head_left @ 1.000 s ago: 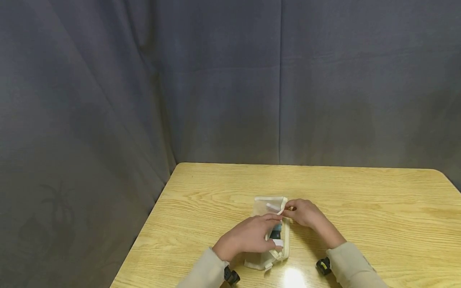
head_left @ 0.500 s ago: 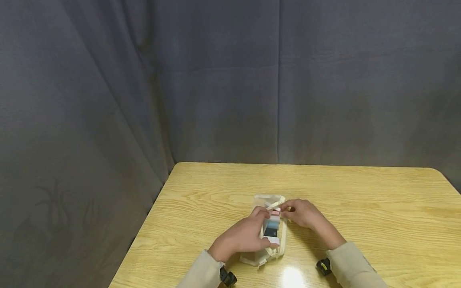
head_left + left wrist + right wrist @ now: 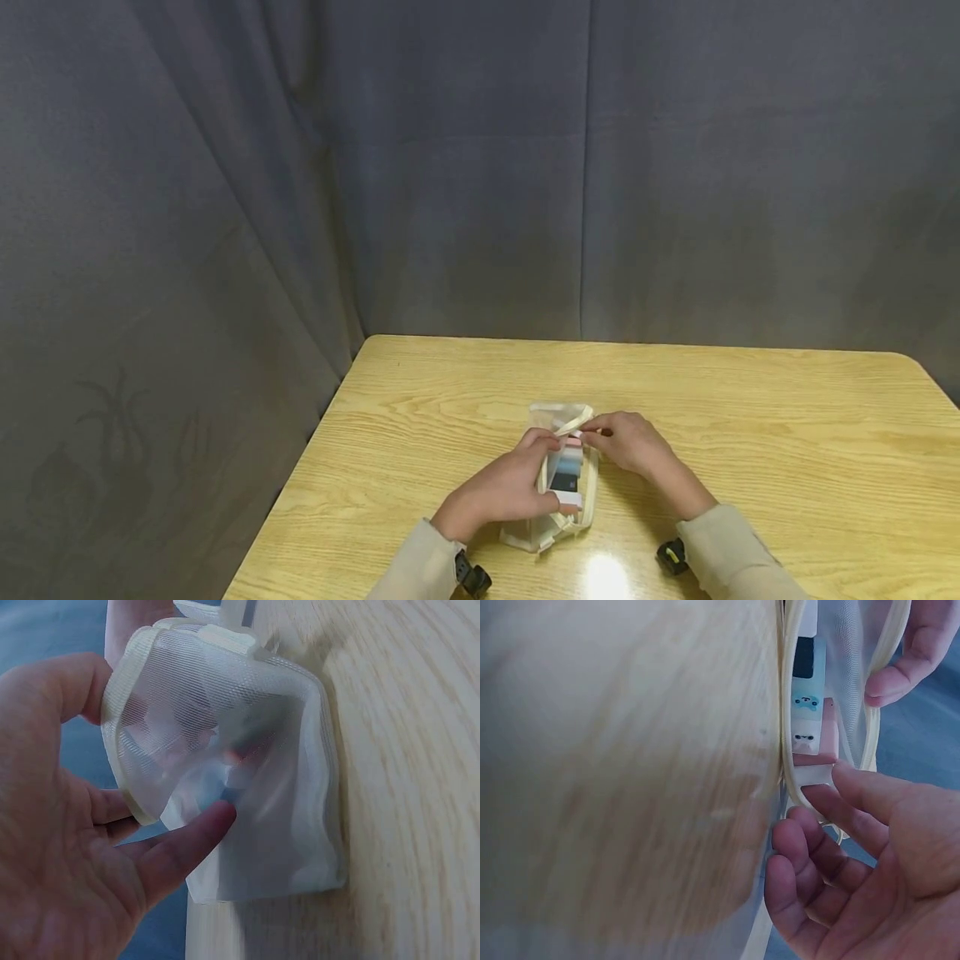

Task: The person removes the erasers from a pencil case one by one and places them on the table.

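Observation:
A mesh zipper pouch (image 3: 591, 492) with cream trim lies on the table, its mouth spread. My left hand (image 3: 498, 492) grips one edge of the mouth, with the mesh rim (image 3: 114, 742) between its fingers in the left wrist view. At the far end of the mouth, my right hand (image 3: 633, 442) pinches a small white piece (image 3: 812, 775) between thumb and forefinger. Inside the pouch sit a light blue and white item with cartoon animal faces (image 3: 807, 705), a pink item (image 3: 829, 735), a dark item (image 3: 564, 482) and a white one (image 3: 567, 498). Their lower parts are hidden.
The pouch rests on a wood-grain table (image 3: 420, 400). Grey curtains (image 3: 465, 183) hang behind the table and along its left side. A black camera (image 3: 472, 577) is strapped at the left wrist, another camera (image 3: 672, 556) at the right.
My left hand has drawn back to the left, pulling the pouch's mouth wider so more of the coloured items show. My right hand has stayed near the far end of the mouth.

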{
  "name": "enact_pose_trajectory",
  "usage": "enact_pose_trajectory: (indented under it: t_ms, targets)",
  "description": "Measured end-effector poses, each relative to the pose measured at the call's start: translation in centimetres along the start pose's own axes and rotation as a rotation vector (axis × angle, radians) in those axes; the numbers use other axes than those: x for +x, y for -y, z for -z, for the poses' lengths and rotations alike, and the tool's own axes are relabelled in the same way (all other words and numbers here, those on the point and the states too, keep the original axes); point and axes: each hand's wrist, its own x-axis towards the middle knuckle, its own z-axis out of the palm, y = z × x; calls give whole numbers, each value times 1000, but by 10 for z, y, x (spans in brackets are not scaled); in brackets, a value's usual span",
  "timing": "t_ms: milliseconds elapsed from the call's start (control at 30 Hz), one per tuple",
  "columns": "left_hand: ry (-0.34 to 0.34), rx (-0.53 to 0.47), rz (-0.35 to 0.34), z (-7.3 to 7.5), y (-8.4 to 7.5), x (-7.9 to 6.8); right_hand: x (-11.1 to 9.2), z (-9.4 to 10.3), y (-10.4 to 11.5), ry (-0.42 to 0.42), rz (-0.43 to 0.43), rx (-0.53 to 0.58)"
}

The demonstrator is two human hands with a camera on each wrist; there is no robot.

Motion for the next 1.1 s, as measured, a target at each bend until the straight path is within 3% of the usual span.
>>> enact_pose_trajectory:
  t_ms: [467, 700, 933, 1100]
  targets:
    - [-9, -41, 18, -1, 2, -1, 3, -2, 6, -2, -15, -93]
    - [17, -43, -8, 4, 6, 0, 10, -2, 5, -12, 13, -123]
    - [42, -30, -17, 4, 5, 3, 15, -2, -1, 8, 71, -53]
    - [42, -32, -9, 4, 4, 4, 15, -3, -3, 39, 51, -11]
